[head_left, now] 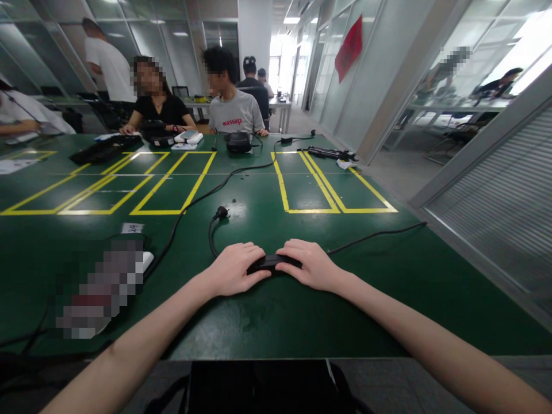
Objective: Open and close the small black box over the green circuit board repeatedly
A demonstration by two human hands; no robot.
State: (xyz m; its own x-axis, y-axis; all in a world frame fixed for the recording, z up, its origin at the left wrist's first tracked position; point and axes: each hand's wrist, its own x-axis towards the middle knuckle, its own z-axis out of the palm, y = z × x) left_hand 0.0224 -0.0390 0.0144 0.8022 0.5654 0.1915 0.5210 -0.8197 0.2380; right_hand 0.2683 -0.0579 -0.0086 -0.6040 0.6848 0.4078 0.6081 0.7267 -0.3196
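Both my hands grip a black power adapter (pixel 273 263) near the front middle of the green table. My left hand (pixel 235 269) wraps round its left end, fingers over the top and thumb along the near side. Round the right end closes my right hand (pixel 311 265) in the same way. A black cord ending in a plug (pixel 222 213) curls out behind my left hand, its prongs facing right. From the right end a thinner black cable (pixel 375 234) runs across the table towards the right edge. My fingers hide the adapter's ends.
Yellow tape rectangles (pixel 313 211) mark the green table (pixel 353 310). A long black cable (pixel 224 179) crosses it. On the left lies a blurred object (pixel 101 287) beside a white label (pixel 132 228). A folded black stand (pixel 330 153) and a black headset (pixel 238 142) lie at the far side, where people sit.
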